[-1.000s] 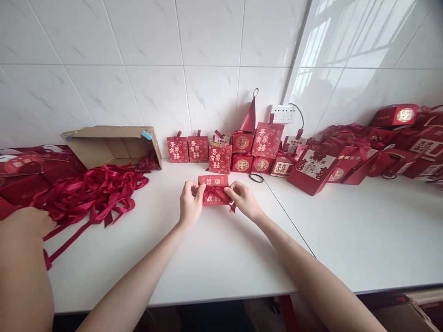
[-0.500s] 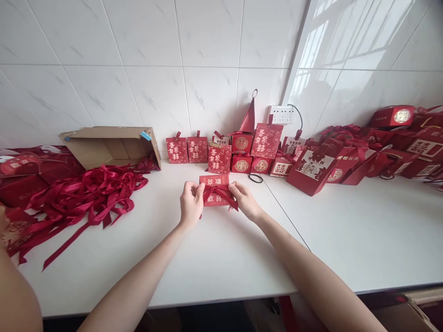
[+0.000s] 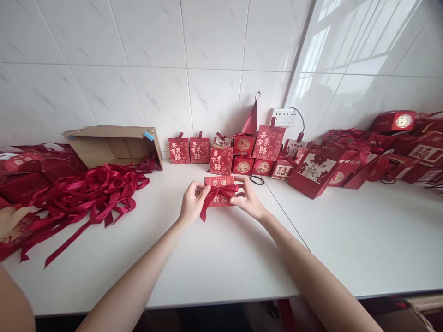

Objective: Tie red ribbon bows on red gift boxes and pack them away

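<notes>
A small red gift box (image 3: 218,180) printed with pale characters lies on the white table between my hands. Around it is a dark red satin ribbon (image 3: 223,190) tied in a bow, one tail hanging down at the left. My left hand (image 3: 193,199) is closed, thumb and fingers pinching the ribbon at the box's left edge. At the right edge is my right hand (image 3: 249,199), thumb and fingers parted around the bow's right loop; its fingertips are near or touching the box. Part of the box is hidden beneath the ribbon.
A heap of red ribbons (image 3: 100,196) lies left, before an open cardboard box (image 3: 114,152). Several red boxes (image 3: 221,160) stand along the tiled wall; more red bags and boxes (image 3: 313,173) pile right. Another person's hand (image 3: 12,219) shows far left, by a power strip (image 3: 283,117) no closer.
My right hand has loosened from the bow and its fingers have spread. The bow's left tail now hangs lower. At far left, another person's hand has come further into view.
</notes>
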### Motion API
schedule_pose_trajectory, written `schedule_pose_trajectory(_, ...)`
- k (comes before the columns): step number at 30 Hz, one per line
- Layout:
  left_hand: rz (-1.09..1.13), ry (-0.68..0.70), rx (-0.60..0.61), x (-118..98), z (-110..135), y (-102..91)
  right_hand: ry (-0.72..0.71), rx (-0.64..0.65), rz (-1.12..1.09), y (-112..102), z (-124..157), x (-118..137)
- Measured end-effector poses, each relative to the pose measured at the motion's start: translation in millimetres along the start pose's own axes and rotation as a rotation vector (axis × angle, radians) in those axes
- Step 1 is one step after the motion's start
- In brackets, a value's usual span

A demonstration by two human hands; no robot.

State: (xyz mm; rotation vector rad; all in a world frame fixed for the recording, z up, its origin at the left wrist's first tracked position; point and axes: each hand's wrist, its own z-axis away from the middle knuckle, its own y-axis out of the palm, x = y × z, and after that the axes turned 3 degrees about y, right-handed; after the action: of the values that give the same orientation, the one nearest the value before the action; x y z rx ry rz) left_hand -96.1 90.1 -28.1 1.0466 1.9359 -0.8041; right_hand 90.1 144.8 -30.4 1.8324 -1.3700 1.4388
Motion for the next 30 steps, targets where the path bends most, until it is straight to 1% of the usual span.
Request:
schedule_pose_trajectory(2,0.034,-0.004,0.018,0.7,-1.4,-0.8,-0.088,0.099,0.088,-1.0,-0.4,-3.2)
schedule_pose_trajectory(4,0.061,-0.014,0.03,1.1,-2.6,-0.9,-0.109,0.146,0.134,-1.2,-1.6,-6.7)
schedule_pose_trajectory(8,0.089,-0.044,0.038,1.1,-4.2,-0.4,-0.112,0.103,0.192,-2.2,-3.4,-9.4)
schedule_pose_trajectory(16,0.09,-0.068,0.03,-2.4,-4.7,-1.8,-0.162,0.149,0.181,-3.2,-3.3,-9.7)
schedule_pose_trajectory(19,0.089,-0.073,0.058,-3.5,-2.8,-2.8,-0.211,0.148,0.214,-4.1,-4.5,-13.0)
schedule_pose_trajectory(21,0.053,-0.054,0.079,-3.8,-0.2,-2.1,-0.232,0.134,0.239,-4.4,-5.4,-15.6)
schedule_pose_trajectory(22,0.023,-0.017,0.071,-4.4,1.6,-1.4,-0.235,0.121,0.248,-4.1,-5.5,-16.5)
schedule_pose_trajectory(23,-0.015,0.048,0.044,-5.5,3.8,-0.4,-0.237,0.105,0.255,-3.4,-5.5,-16.7)
schedule_pose_trajectory(24,-0.059,0.149,0.001,-7.4,6.2,0.7,-0.247,0.08,0.263,-2.3,-5.1,-16.1)
schedule_pose_trajectory(25,-0.102,0.285,-0.045,-10.1,8.7,1.8,-0.268,0.05,0.275,-0.8,-4.4,-14.5)
schedule_pose_trajectory(27,-0.191,0.615,-0.106,-17.9,13.9,3.4,-0.342,-0.026,0.316,3.3,-2.2,-8.7)
schedule_pose_trajectory(29,-0.276,0.917,-0.112,-27.3,18.7,3.9,-0.437,-0.112,0.372,7.9,0.9,-0.9)
schedule_pose_trajectory(30,-0.305,1.021,-0.109,-31.8,20.7,3.9,-0.482,-0.153,0.401,9.9,2.5,2.8)
